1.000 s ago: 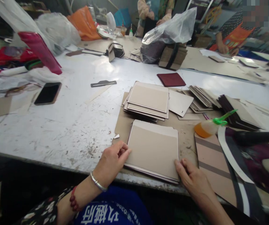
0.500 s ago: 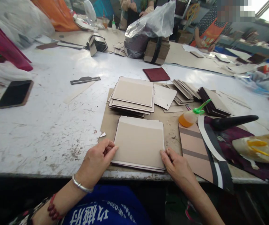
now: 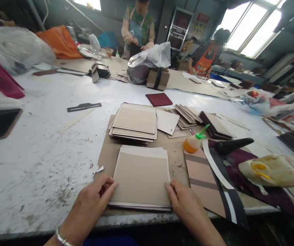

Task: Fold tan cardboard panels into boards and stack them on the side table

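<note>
A small stack of flat beige panels (image 3: 140, 181) with dark edges and a paler top strip lies at the table's front edge. With curled fingers and thumb, my left hand (image 3: 92, 198) grips its left edge. On the opposite edge, my right hand (image 3: 185, 200) holds the same stack, thumb on top and fingers at the side. Just behind sits a taller pile of similar beige panels (image 3: 135, 118). A loose pale panel (image 3: 167, 121) with a small slot leans out beside that pile.
To the right stand a glue bottle (image 3: 193, 142) with a green nozzle, a striped board (image 3: 205, 181) and a black horn-shaped tool (image 3: 234, 146). A maroon piece (image 3: 159, 99), a grey template (image 3: 84, 107) and a phone (image 3: 0, 123) lie farther off. Two people work across the table.
The camera view has tilted up, so the table sits lower and more of the room shows. Both hands stay at the stack's edges.
</note>
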A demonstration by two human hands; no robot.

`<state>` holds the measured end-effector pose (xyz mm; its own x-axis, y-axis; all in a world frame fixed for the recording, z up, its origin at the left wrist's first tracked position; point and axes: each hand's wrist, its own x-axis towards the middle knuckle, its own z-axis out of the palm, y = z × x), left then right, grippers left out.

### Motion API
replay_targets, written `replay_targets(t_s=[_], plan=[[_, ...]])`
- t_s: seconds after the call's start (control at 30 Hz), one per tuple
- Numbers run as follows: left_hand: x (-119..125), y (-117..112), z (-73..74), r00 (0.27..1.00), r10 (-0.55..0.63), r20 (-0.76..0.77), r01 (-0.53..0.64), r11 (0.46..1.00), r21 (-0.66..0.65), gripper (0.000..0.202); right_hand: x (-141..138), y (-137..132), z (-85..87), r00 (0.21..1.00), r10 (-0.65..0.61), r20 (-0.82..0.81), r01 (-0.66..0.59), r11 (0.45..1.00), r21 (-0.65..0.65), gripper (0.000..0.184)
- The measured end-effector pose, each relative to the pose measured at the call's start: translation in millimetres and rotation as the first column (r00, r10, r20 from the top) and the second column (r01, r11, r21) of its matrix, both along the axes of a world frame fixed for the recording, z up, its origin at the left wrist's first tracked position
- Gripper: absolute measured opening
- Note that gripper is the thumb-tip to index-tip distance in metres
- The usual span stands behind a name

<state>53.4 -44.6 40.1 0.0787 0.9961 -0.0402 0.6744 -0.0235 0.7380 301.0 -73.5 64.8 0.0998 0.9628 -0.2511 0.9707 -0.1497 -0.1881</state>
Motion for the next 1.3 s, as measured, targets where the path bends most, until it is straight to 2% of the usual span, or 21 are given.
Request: replay_targets(t_s=[0.27, 0.47, 0.63, 0.77, 0.9, 1.0, 1.3], plan=[[3.0, -1.3, 5.5, 1.000, 0.004, 0.004, -0.004, 1.000, -0.015, 0.018, 9.6, -5.6, -21.5, 0.997, -0.014, -0.073, 0.020, 0.996, 0.085, 0.033], [2.8, -2.5, 8.9, 0.999, -0.001, 0.041, 0.003, 0.999, -0.037, 0.012, 28.1, 2.7, -34.7, 0.985, -0.003, -0.173, -0.008, 0.998, -0.064, 0.042], [-6.6, -3.4, 9.8, 0.992, -0.065, 0.107, 0.072, 0.995, -0.062, 0.011, 20.1, 2.6, -25.4, 0.996, -0.003, -0.092, -0.001, 0.999, -0.040, 0.044], [-16.7, -7.2, 7.3, 0.971, -0.230, 0.067, 0.222, 0.968, 0.117, 0.022, 13.6, 1.3, -19.5, 0.997, 0.003, -0.072, -0.002, 1.000, 0.025, 0.039], [-23.5, -12.8, 1.5, 0.920, -0.384, -0.082, 0.390, 0.874, 0.290, 0.041, 11.1, 2.7, -14.9, 0.999, -0.026, -0.025, 0.025, 0.998, -0.066, 0.032], [-25.1, -15.1, -4.0, 0.897, -0.408, -0.169, 0.442, 0.833, 0.332, 0.038, 8.6, 3.4, -11.0, 0.999, -0.037, -0.016, 0.035, 0.991, -0.132, 0.028], [-25.0, -14.0, -11.1, 0.884, -0.400, -0.240, 0.466, 0.790, 0.399, 0.034, -0.9, 2.8, 0.9, 0.998, -0.017, 0.055, 0.026, 0.986, -0.163, 0.021]])
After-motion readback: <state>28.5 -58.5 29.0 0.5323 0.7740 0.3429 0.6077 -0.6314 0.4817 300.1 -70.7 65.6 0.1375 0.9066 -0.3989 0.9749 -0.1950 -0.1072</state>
